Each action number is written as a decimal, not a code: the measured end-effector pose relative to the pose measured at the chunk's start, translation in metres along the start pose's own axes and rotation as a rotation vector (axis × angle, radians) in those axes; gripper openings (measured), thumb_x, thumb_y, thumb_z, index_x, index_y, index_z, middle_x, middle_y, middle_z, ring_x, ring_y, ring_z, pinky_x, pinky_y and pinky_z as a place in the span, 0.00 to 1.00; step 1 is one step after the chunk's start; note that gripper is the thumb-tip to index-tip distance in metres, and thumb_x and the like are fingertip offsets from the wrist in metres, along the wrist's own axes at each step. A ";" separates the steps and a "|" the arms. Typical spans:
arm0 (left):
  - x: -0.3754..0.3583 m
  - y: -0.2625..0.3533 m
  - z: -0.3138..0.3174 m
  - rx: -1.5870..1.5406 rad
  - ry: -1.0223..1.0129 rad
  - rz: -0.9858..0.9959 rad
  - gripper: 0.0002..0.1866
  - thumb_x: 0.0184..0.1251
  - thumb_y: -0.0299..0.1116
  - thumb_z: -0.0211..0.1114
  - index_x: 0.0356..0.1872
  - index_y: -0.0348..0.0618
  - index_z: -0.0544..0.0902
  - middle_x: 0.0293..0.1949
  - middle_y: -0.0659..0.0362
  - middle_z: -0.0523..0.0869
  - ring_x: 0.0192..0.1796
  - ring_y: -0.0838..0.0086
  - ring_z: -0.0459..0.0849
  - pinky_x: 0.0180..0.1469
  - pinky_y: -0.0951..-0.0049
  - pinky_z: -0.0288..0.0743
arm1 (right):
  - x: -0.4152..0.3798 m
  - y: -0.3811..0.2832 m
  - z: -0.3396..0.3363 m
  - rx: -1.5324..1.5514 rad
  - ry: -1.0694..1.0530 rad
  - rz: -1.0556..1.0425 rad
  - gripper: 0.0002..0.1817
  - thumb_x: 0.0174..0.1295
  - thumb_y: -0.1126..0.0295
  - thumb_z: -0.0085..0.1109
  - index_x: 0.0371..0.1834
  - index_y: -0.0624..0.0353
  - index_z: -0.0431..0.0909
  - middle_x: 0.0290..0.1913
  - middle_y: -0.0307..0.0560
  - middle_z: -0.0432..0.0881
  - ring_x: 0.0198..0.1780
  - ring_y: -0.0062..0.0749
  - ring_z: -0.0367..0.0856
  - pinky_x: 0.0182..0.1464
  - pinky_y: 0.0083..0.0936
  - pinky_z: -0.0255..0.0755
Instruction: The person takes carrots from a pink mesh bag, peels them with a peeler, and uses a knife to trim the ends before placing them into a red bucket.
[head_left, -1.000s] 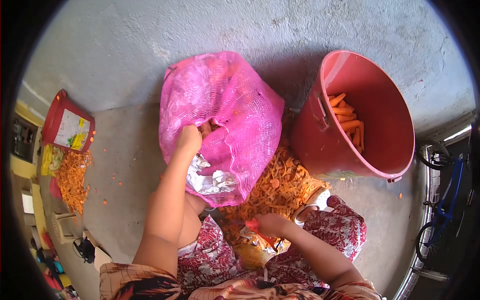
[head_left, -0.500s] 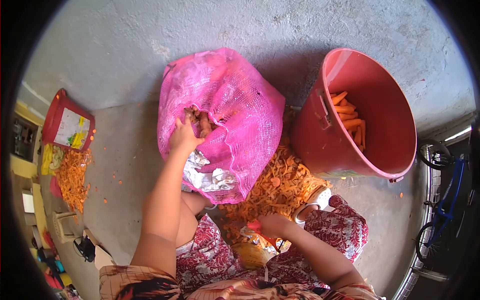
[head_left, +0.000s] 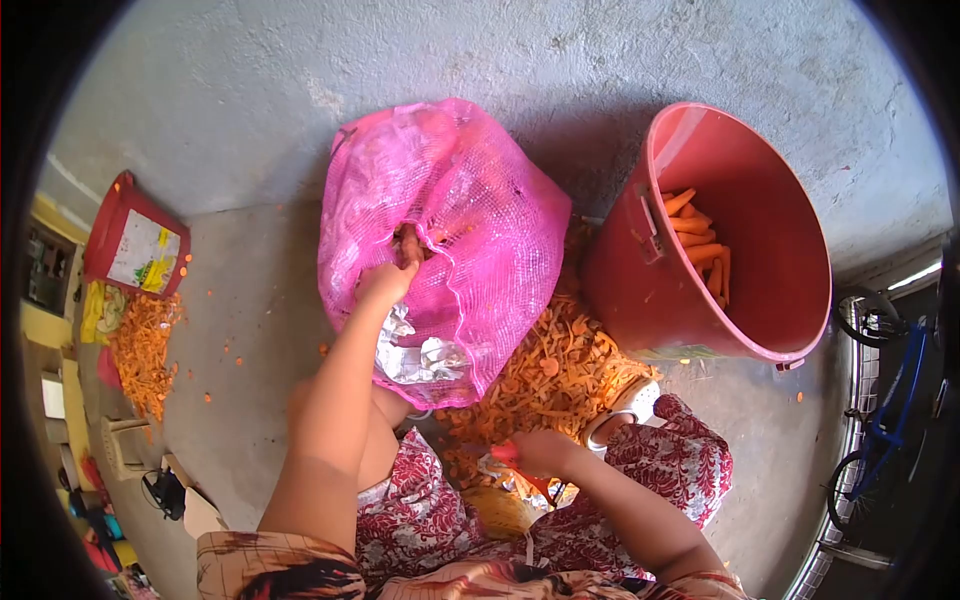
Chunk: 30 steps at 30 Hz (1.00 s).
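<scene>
My left hand (head_left: pixel 385 282) is at the opening of a pink mesh sack (head_left: pixel 510 240), its fingers closed round the lower end of a brownish carrot (head_left: pixel 409 245). Part of that hand is hidden by the mesh. Crumpled silvery material (head_left: pixel 425 362) shows at the sack's lower side. My right hand (head_left: pixel 545 453) is low in the middle, wrapped round a red-handled tool (head_left: pixel 507 453) above the orange peelings (head_left: pixel 560 370). Peeled carrots (head_left: pixel 700 240) lie inside the large red bucket (head_left: pixel 740 300), right of the sack.
A rough grey wall (head_left: pixel 600 50) rises behind the sack. At the left a smaller red bucket (head_left: pixel 115 230) stands by more peelings (head_left: pixel 145 350). A white shoe (head_left: pixel 635 402) is below the large bucket. A blue bicycle (head_left: pixel 895 400) is at the far right.
My left hand has gone from spread fingers on the sack's opening to a grip on the carrot there. The sack's left edge has shifted slightly. My right hand has hardly moved.
</scene>
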<state>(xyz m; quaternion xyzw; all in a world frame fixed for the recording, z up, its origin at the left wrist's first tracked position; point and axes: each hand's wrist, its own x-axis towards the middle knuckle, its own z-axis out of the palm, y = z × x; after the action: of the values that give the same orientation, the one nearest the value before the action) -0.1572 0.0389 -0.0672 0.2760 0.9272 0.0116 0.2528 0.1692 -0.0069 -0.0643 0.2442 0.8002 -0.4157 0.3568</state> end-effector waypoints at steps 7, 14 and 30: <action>-0.021 0.016 -0.009 -0.011 0.003 0.004 0.34 0.47 0.63 0.54 0.44 0.42 0.78 0.50 0.48 0.75 0.55 0.56 0.70 0.54 0.60 0.64 | -0.006 -0.004 -0.002 -0.031 -0.014 0.017 0.16 0.56 0.59 0.49 0.43 0.57 0.71 0.39 0.51 0.78 0.43 0.44 0.76 0.42 0.37 0.68; -0.016 0.016 0.000 -0.109 -0.018 -0.015 0.33 0.42 0.59 0.60 0.42 0.40 0.78 0.50 0.47 0.74 0.54 0.56 0.71 0.54 0.62 0.65 | 0.000 -0.001 0.004 -0.004 0.017 -0.020 0.20 0.54 0.56 0.49 0.42 0.59 0.69 0.35 0.54 0.78 0.39 0.49 0.77 0.40 0.39 0.68; -0.097 0.032 -0.045 -0.061 0.490 0.455 0.26 0.36 0.24 0.67 0.43 0.42 0.72 0.43 0.51 0.70 0.41 0.55 0.76 0.40 0.62 0.72 | 0.004 0.009 0.006 -0.024 0.044 -0.031 0.20 0.56 0.55 0.47 0.40 0.62 0.70 0.37 0.53 0.78 0.40 0.45 0.77 0.39 0.39 0.69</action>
<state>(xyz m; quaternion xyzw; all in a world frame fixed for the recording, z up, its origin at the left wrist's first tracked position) -0.0924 0.0212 0.0218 0.4571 0.8743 0.1616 0.0215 0.1749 -0.0071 -0.0743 0.2365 0.8163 -0.4062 0.3357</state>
